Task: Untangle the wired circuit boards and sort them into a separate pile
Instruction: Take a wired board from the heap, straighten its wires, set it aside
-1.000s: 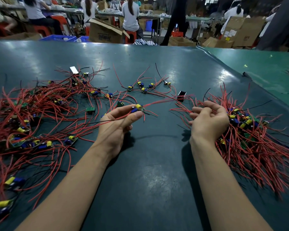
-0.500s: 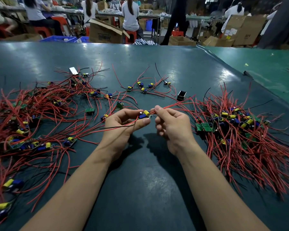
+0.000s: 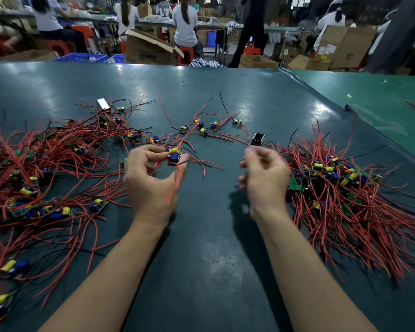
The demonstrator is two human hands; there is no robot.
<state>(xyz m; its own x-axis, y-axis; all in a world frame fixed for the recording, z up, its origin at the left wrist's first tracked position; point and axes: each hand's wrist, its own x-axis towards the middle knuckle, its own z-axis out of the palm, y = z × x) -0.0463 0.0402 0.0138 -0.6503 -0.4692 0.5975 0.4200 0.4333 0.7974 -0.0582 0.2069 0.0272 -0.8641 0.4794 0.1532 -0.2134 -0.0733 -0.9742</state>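
Pinching a circuit board [image 3: 174, 156], left hands [image 3: 151, 180] raised.

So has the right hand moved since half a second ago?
Yes. The right hand has pulled rightward, away from the left hand, toward the sorted pile.

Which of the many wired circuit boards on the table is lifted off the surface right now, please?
The circuit board with the yellow and blue parts, pinched in the left hand. All the others lie on the table, in piles or scattered.

Cardboard box [image 3: 147, 50], blue crates [image 3: 83, 58]
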